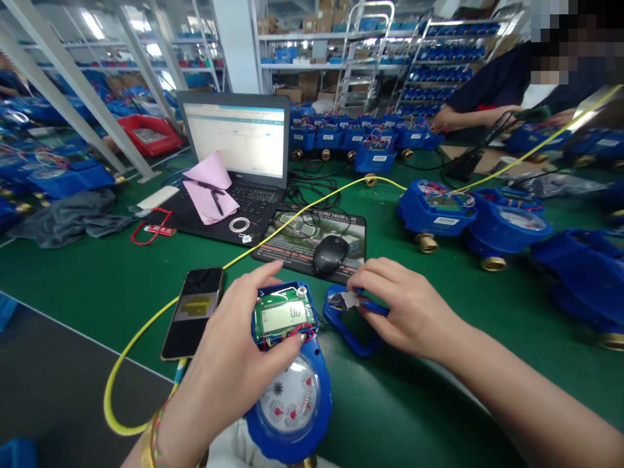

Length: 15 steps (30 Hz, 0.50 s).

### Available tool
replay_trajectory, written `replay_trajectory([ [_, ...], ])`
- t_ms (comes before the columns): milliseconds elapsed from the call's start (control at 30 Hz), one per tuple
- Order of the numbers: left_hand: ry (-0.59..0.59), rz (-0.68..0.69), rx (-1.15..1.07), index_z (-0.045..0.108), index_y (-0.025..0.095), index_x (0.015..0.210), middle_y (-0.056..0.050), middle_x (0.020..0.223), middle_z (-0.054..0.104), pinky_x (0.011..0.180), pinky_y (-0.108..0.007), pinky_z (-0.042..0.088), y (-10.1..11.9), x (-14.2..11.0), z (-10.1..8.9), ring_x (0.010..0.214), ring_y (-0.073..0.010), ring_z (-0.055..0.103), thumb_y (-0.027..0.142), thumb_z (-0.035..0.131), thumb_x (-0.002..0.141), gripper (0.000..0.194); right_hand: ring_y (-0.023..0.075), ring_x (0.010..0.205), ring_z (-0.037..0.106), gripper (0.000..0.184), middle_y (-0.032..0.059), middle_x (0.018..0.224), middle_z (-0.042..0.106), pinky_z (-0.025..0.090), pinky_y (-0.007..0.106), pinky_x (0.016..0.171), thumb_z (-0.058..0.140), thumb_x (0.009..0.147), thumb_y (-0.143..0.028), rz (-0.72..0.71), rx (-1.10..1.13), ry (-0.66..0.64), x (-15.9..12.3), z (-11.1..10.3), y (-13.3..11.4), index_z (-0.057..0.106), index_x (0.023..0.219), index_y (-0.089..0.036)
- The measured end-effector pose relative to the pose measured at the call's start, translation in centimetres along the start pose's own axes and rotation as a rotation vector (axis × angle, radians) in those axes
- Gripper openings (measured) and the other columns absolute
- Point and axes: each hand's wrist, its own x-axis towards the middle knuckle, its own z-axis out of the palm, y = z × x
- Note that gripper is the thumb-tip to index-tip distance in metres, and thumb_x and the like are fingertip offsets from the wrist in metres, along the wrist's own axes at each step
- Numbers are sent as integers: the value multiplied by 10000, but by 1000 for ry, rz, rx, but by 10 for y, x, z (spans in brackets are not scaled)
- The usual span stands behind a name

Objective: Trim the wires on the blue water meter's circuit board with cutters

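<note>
Gripping a blue plastic meter [294, 372] with its circuit board exposed

The meter stands nearly lengthwise in the lower centre of the frame, its long axis running up and down and leaning slightly left at the top. Its boxy end points toward the laptop, and a brass fitting [306, 462] shows at the bottom edge. The open box bares a green circuit board [263, 301] with a grey rectangular display [283, 316] of dark digits, and red and yellow wires along its lower side. Below, a round white dial [288, 398] under a clear cover carries small red pointers and a dark star-shaped wheel.

The left hand [234, 344] is clamped on the meter's box, thumb across its lower side and fingers round the far side. The right hand [400, 305] is closed on blue-handled metal pliers [373, 307] above an open blue plastic frame [358, 341], just right of the meter.

Left of the left hand lies a black smartphone [192, 315], near a yellow cable [134, 338]. Beyond are a black mouse [331, 253] on a printed mat [292, 240] and, in the upper left, an open black laptop [238, 140] bearing pink paper [209, 195]. More blue meters [436, 211] stand at right on the green table [400, 409]; a person [517, 81] sits in the upper right.
</note>
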Motion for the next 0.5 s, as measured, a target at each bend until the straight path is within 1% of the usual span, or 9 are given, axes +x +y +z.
replay_trajectory([
  [67,9,2,10,340,354,1366,31,1186,538,991,-309,447,1,0,1,1072,-171,546,256,636,786,658,218,806,495,158,71,883,578,381,330,682,475,796,-101,75,6,-30,-5,1,-7,547,916,-175],
  [133,15,35,32,339,342,1371,30,1176,535,971,-276,459,4,0,0,1055,-163,551,234,650,780,676,217,807,495,164,61,878,567,373,327,675,476,795,-102,147,32,-67,-9,2,-15,537,922,-187],
  [200,27,96,65,342,320,1373,26,1157,533,938,-232,466,10,1,-2,1038,-149,553,209,643,787,669,216,813,492,175,57,882,557,369,330,681,476,795,-96,191,60,-102,-12,2,-22,529,930,-194],
  [267,50,168,116,341,283,1380,13,1142,529,931,-214,454,15,1,-5,1039,-145,546,205,610,822,625,217,817,492,181,56,885,554,370,334,689,473,794,-85,224,88,-125,-15,1,-28,524,930,-195],
  [400,174,296,299,343,207,1398,-43,1189,495,932,-249,417,21,-3,-9,1107,-182,504,225,541,900,536,224,849,511,197,57,910,565,391,346,707,477,795,-77,296,180,-164,-20,-4,-39,526,943,-197],
  [500,239,324,380,353,173,1400,-72,1184,485,914,-273,411,24,-9,-5,1090,-207,505,225,547,913,527,231,858,520,201,55,915,568,401,358,710,477,795,-75,343,194,-142,-24,-4,-46,525,946,-199],
])
